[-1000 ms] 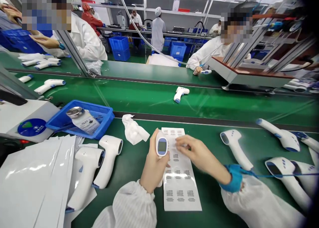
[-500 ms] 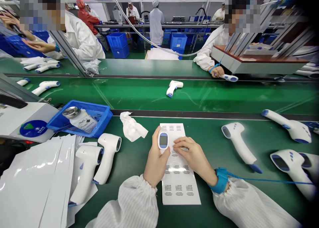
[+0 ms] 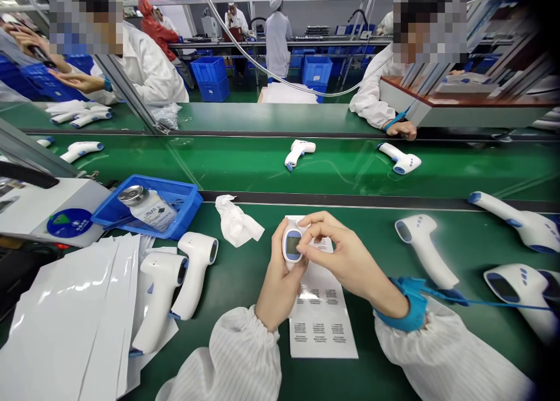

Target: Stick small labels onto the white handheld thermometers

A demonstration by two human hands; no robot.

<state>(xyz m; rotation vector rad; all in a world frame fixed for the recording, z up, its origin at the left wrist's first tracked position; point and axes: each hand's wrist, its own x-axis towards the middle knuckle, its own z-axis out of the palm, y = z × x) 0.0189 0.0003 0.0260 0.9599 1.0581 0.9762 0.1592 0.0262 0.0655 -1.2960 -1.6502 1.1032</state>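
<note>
My left hand (image 3: 276, 284) is wrapped round a white infrared thermometer (image 3: 293, 246), its small grey screen facing me. My right hand (image 3: 347, 258) has come up to the thermometer's right side, thumb and fingertips pinched together at the screen's edge. Whatever is between those fingertips is too small or hidden to make out. Beneath both hands lies a sheet of printed labels (image 3: 324, 334), its upper part partly covered by them. A blue wrist strap (image 3: 405, 304) with a cord circles my right wrist.
Two thermometers (image 3: 196, 272) lie at left beside white sheets (image 3: 65, 319). Behind them sits a blue tray (image 3: 188, 217) with a bottle (image 3: 149, 205); a crumpled tissue (image 3: 236, 221) is nearby. Several thermometers (image 3: 426, 252) lie at right. Co-workers sit across the green conveyor belt (image 3: 245, 161).
My right hand has moved from the label sheet up to the thermometer in my left hand. Across the belt, a co-worker's hand has let go of a thermometer, which now lies on the belt.
</note>
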